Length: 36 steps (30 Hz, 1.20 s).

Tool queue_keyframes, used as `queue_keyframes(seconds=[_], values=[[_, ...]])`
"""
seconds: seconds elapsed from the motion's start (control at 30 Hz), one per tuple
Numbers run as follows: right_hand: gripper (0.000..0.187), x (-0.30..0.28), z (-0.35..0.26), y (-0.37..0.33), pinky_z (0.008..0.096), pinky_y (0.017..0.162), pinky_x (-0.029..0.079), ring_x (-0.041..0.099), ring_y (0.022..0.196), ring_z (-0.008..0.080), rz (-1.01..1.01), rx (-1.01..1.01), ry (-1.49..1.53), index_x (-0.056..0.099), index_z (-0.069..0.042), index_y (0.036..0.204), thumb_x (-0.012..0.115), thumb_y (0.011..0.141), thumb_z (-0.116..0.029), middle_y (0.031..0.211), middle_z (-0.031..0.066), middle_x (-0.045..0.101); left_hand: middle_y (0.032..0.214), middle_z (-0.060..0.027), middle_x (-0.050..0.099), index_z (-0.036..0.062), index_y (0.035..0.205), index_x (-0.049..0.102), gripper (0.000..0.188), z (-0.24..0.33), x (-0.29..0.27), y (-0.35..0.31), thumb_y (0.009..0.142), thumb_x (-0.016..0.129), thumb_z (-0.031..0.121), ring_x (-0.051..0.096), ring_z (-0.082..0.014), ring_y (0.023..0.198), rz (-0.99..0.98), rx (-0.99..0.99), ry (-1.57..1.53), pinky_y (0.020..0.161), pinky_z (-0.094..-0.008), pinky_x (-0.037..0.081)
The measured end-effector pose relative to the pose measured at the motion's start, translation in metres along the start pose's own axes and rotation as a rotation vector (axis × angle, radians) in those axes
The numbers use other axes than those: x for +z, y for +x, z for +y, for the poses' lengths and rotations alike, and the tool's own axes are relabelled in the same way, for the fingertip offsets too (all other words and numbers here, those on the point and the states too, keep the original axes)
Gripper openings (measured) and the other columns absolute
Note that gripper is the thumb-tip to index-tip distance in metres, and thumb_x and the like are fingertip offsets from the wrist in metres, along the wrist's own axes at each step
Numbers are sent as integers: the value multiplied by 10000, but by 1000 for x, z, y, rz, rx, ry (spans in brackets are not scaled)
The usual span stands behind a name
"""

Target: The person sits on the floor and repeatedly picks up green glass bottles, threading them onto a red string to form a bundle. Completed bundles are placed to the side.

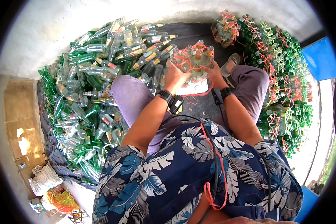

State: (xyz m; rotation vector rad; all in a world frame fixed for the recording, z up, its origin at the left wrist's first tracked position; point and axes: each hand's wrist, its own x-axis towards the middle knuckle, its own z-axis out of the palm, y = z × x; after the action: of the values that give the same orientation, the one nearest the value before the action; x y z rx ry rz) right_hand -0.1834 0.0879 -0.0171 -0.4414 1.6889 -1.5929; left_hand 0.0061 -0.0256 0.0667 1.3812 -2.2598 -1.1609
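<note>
Between my legs stands a bundle of clear glass bottles (196, 59), upright and packed close, with red string looped round their necks. My left hand (176, 77) is closed on the bundle's near left side, its fingers partly hidden by the bottles. On the near right side, my right hand (214, 74) grips the bundle with its fingers bent against the bottles and string. Under the bottles lies a white sheet or board (194, 89). A loose end of red string (192, 100) trails on the dark ground cover near my wrists.
A big heap of loose green and clear bottles (89, 89) fills the left side, reaching my left knee. Many tied bundles of bottles (280, 74) stand along the right. One separate tied bundle (226, 30) is beyond my right foot. Sacks (44, 180) lie at lower left.
</note>
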Motion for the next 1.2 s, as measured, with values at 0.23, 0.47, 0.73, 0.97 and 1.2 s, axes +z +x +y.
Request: queue_keyframes(seconds=[0.23,0.47,0.73,0.97,1.2], values=[[401,30,17,-19,314,959,490,620,1116,143,-18,-136,-70,621,-32,1312,739,932,-77,1232,58,693,1129,-337,676,-88,1367,304,659,-1,-18,27,840,654,98,693,-479,1024,22,-41,72,872,-511,563],[385,32,12,-20,304,966,486,612,1109,138,-34,-128,-154,592,-28,1337,693,967,-62,1253,48,681,1095,-364,665,-100,1362,275,659,-1,-15,22,841,643,66,671,-516,999,58,-43,-23,870,-546,549],[430,28,23,-14,333,1002,463,614,1124,170,-30,-191,-167,567,-22,1371,684,960,-71,1276,50,673,1207,-353,652,-148,1468,190,868,1,-22,20,808,669,148,690,-476,1038,-1,-60,130,875,-506,569],[440,35,11,-22,367,975,491,655,1144,215,65,-174,-364,589,-21,1334,723,952,-195,1244,130,708,1086,-152,597,43,1149,598,402,22,-24,-3,802,765,156,645,-334,992,344,515,479,834,-449,523],[774,19,32,-7,404,991,493,650,1186,336,54,-248,-485,252,-36,1610,652,953,-124,1293,228,661,896,-132,673,61,877,685,85,47,-4,22,868,608,95,705,-324,910,-85,986,565,772,-468,566]])
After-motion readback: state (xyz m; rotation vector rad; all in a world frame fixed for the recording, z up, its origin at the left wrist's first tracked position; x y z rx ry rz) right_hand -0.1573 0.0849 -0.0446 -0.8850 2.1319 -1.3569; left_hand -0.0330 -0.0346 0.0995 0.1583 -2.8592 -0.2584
